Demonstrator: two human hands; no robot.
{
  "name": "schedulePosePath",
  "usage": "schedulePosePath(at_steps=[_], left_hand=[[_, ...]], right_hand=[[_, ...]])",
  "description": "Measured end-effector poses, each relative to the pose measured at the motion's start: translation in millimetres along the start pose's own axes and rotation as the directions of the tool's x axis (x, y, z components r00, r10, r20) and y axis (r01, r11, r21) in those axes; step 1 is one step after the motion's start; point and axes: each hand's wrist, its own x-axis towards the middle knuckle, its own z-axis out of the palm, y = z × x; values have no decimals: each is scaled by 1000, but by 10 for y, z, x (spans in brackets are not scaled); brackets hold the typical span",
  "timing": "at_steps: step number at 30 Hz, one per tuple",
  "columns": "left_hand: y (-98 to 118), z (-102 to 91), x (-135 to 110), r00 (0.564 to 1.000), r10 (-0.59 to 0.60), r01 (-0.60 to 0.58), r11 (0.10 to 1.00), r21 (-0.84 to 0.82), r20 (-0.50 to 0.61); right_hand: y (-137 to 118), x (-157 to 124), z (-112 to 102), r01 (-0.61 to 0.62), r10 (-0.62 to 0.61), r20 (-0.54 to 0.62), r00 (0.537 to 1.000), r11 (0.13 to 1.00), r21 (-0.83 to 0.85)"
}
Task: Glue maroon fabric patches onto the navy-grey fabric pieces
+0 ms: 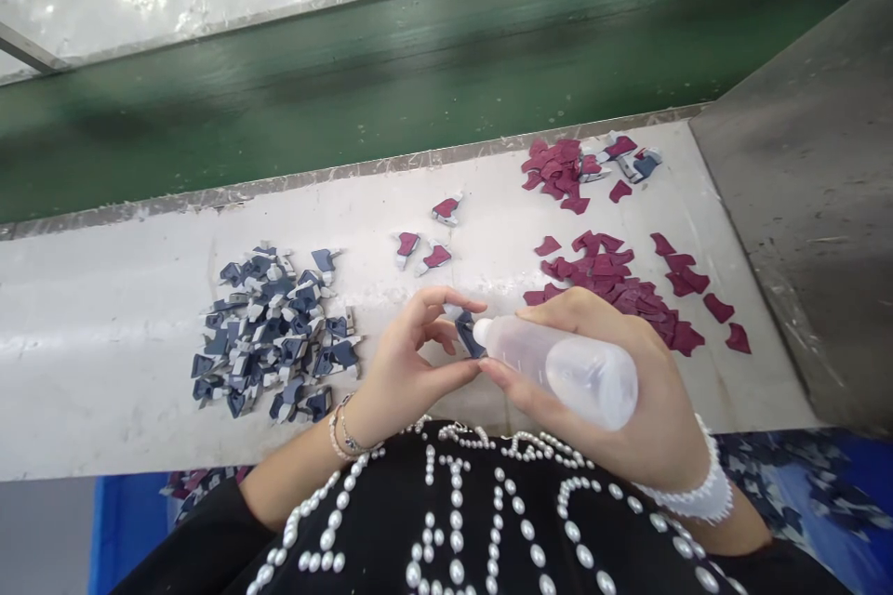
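I'm working over a white bench [139, 409] with a green conveyor belt [349, 102] running along its far side. A heap of navy pieces [272, 335] is lying left and maroon pieces [614, 284] are lying right. Near the centre, my right hand [600, 381] is grasping a soft plastic squeeze bottle [579, 370], which seems light and best held around its body. My left hand [411, 363] is pinching a small navy piece [467, 337], thin and probably slippery, so I'm taking it by the edge beside the bottle's nozzle [481, 331].

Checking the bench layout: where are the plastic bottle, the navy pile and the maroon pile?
Plastic bottle [582, 372], head view, on its translucent body.
Navy pile [269, 330], head view, on the pile's middle.
Maroon pile [610, 277], head view, on the pile's middle.
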Motion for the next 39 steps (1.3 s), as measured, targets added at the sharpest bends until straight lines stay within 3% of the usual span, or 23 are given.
schedulePosePath(at_steps=[16, 27, 39], left_hand=[[28, -19, 28, 999, -18, 18, 1000, -9, -47], [37, -18, 24, 999, -9, 9, 1000, 18, -43], [73, -14, 28, 999, 32, -28, 995, 92, -43]], right_hand=[[0, -29, -45, 89, -89, 54, 995, 996, -14], [-21, -72, -108, 89, -84, 117, 990, 995, -41], [6, -98, -164, -9, 11, 33, 999, 998, -56]])
